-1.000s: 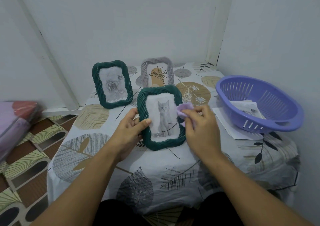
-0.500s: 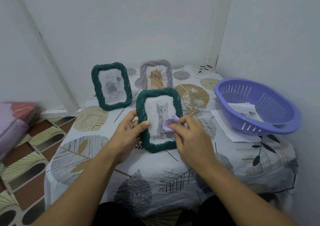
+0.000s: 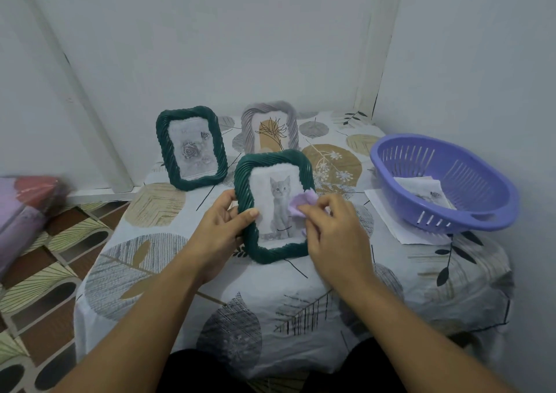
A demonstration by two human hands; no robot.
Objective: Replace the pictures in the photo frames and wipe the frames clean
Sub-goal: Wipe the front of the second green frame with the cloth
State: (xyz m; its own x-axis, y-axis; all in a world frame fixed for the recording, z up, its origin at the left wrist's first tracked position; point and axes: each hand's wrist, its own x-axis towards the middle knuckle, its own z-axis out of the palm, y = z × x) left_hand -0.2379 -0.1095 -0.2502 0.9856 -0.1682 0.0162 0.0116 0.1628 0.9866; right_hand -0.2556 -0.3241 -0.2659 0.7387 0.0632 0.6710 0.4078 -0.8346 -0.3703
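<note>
Right hand slid the cloth rightward, apparently on glass; left hand grips the frame edge.

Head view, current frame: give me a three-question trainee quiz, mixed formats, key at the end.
1. True or false: the left hand steadies the cat frame by its left edge.
2. What does the right hand press against that frame's glass? A) a sponge B) a lilac cloth C) a brush
3. Fill in: loose paper prints lie inside the purple ____ on the person's right.

Key: 1 true. 2 B. 3 basket. The rose frame and the grey frame stand untouched behind.
</note>
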